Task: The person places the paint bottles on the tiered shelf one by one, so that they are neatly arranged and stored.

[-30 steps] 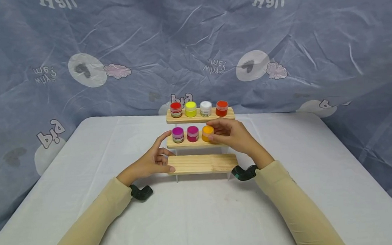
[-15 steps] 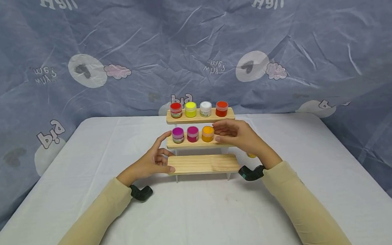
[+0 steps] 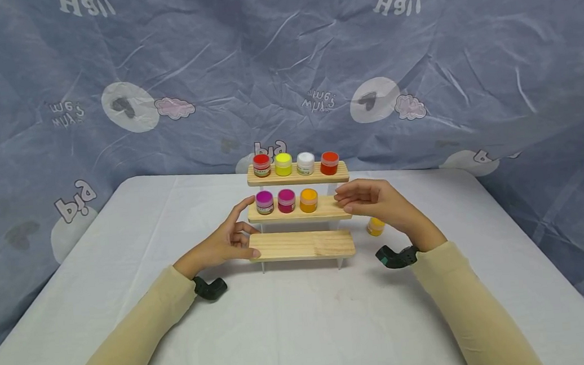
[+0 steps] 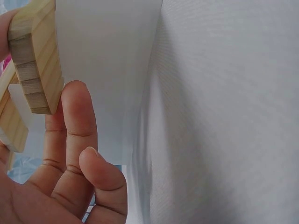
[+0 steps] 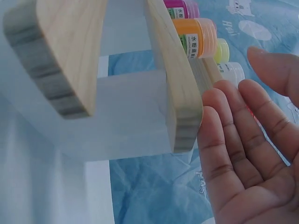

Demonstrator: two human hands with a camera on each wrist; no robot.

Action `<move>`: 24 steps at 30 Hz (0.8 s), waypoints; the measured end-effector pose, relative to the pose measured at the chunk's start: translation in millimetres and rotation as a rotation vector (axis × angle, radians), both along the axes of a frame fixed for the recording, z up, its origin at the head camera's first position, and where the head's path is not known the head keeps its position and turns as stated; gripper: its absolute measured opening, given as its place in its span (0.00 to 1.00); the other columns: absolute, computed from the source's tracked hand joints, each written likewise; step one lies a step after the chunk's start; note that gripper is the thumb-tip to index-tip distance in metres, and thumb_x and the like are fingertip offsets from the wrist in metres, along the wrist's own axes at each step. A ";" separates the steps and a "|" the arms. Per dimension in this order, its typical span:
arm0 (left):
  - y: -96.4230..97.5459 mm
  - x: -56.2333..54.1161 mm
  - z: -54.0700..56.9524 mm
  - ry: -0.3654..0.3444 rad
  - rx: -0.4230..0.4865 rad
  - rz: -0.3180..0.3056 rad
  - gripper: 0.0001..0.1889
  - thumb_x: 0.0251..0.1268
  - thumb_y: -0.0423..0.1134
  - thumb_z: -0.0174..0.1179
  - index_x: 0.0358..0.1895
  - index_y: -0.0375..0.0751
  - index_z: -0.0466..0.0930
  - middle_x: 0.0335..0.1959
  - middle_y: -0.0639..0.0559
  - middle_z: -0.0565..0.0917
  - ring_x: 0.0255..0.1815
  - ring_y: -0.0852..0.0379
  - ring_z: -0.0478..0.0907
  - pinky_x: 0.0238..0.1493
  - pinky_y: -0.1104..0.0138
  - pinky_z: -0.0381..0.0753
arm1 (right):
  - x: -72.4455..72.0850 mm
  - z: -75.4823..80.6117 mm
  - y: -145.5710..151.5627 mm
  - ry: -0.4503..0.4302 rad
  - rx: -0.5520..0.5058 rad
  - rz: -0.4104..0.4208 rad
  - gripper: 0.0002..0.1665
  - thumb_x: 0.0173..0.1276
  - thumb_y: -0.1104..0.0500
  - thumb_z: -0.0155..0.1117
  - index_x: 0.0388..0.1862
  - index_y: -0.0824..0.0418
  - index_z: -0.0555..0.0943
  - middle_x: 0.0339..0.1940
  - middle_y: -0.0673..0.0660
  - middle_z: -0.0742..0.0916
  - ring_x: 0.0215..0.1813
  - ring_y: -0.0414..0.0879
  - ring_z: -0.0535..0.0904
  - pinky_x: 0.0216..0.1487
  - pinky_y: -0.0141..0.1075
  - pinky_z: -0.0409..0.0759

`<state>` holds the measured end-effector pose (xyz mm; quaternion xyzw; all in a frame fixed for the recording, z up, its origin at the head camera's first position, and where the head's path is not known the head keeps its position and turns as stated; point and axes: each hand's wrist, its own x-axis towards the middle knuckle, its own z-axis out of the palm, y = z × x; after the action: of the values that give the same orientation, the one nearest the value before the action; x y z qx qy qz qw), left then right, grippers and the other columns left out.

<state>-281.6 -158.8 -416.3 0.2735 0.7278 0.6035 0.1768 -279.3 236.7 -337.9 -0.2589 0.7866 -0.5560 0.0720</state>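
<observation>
A three-step wooden display stand (image 3: 301,245) rises in tiers on the table. My left hand (image 3: 227,238) holds its left end: the thumb lies on the lowest board, the index finger reaches the middle board, and other fingers (image 4: 79,109) touch below the board edge. On the middle tier are a purple paint jar (image 3: 264,203), a magenta paint jar (image 3: 286,201) and an orange paint jar (image 3: 308,200). Beside that tier's right end is my right hand (image 3: 380,202), fingers extended and holding nothing.
The top tier bears red (image 3: 262,166), yellow (image 3: 283,165), white (image 3: 305,164) and orange-red jars (image 3: 329,163). Another yellow-orange jar (image 3: 375,227) stands on the white table (image 3: 302,329), right of the stand. A grey-blue printed cloth (image 3: 243,67) hangs behind.
My right hand has let go of the orange paint jar, which stays on the middle tier, and has moved right. The jar on the table has come into view. My left hand stays put.
</observation>
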 end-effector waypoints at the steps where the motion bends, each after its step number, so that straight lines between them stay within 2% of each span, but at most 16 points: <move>1: 0.1 0.2 0.0 -0.001 0.001 0.000 0.64 0.62 0.26 0.75 0.91 0.56 0.35 0.56 0.35 0.80 0.37 0.54 0.81 0.37 0.69 0.75 | 0.4 -0.5 2.0 -0.001 -0.004 -0.009 0.25 0.76 0.71 0.68 0.68 0.80 0.77 0.59 0.64 0.89 0.55 0.43 0.88 0.58 0.35 0.85; 5: 0.5 0.3 -0.2 0.001 0.001 -0.001 0.65 0.62 0.26 0.75 0.91 0.56 0.35 0.55 0.35 0.80 0.37 0.54 0.81 0.37 0.69 0.75 | 1.5 -3.0 11.3 -0.003 -0.006 -0.056 0.24 0.76 0.70 0.69 0.67 0.78 0.78 0.56 0.56 0.91 0.55 0.43 0.89 0.58 0.35 0.85; 8: 0.5 0.0 -0.1 0.002 0.000 -0.001 0.65 0.62 0.26 0.75 0.91 0.56 0.35 0.56 0.35 0.80 0.37 0.54 0.81 0.37 0.69 0.76 | 2.5 -4.6 19.0 0.004 0.007 -0.088 0.23 0.76 0.68 0.70 0.66 0.77 0.80 0.55 0.54 0.91 0.55 0.43 0.89 0.58 0.33 0.85; 14: 0.5 -0.9 0.2 0.006 -0.004 -0.002 0.65 0.62 0.27 0.76 0.91 0.56 0.35 0.56 0.34 0.80 0.38 0.54 0.81 0.37 0.69 0.76 | 2.3 -10.6 36.4 0.040 0.069 -0.147 0.24 0.76 0.67 0.70 0.66 0.77 0.79 0.53 0.46 0.90 0.55 0.38 0.87 0.58 0.30 0.84; 15: 0.5 -1.0 0.1 0.007 -0.003 -0.002 0.65 0.62 0.27 0.75 0.91 0.56 0.35 0.56 0.34 0.80 0.38 0.54 0.81 0.37 0.69 0.76 | 1.9 -12.1 39.2 0.048 0.083 -0.154 0.24 0.76 0.67 0.71 0.66 0.76 0.80 0.54 0.47 0.90 0.55 0.37 0.87 0.58 0.30 0.83; 18: 0.5 -1.2 0.1 0.009 -0.003 -0.002 0.65 0.62 0.26 0.75 0.91 0.56 0.36 0.56 0.34 0.80 0.37 0.54 0.81 0.37 0.69 0.76 | -0.7 -17.7 47.5 0.071 0.124 -0.168 0.24 0.76 0.67 0.71 0.66 0.75 0.80 0.58 0.62 0.89 0.56 0.39 0.86 0.58 0.28 0.82; 21: -0.1 -1.0 0.0 0.012 0.000 -0.003 0.65 0.62 0.27 0.76 0.91 0.56 0.35 0.56 0.34 0.80 0.37 0.54 0.81 0.36 0.69 0.76 | -4.1 -24.0 55.9 0.099 0.173 -0.175 0.23 0.75 0.66 0.72 0.66 0.72 0.82 0.62 0.71 0.86 0.60 0.47 0.86 0.60 0.27 0.80; 24: -0.4 -0.6 -0.2 0.011 0.001 -0.001 0.65 0.62 0.27 0.76 0.91 0.55 0.35 0.56 0.34 0.79 0.37 0.54 0.80 0.36 0.69 0.75 | -6.8 -29.6 63.7 0.107 0.219 -0.177 0.24 0.75 0.65 0.73 0.67 0.71 0.82 0.64 0.71 0.86 0.64 0.57 0.83 0.61 0.28 0.79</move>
<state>-282.2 -159.2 -416.5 0.2773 0.7285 0.6020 0.1731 -286.1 300.5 -367.5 -0.2083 0.8650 -0.4565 0.0086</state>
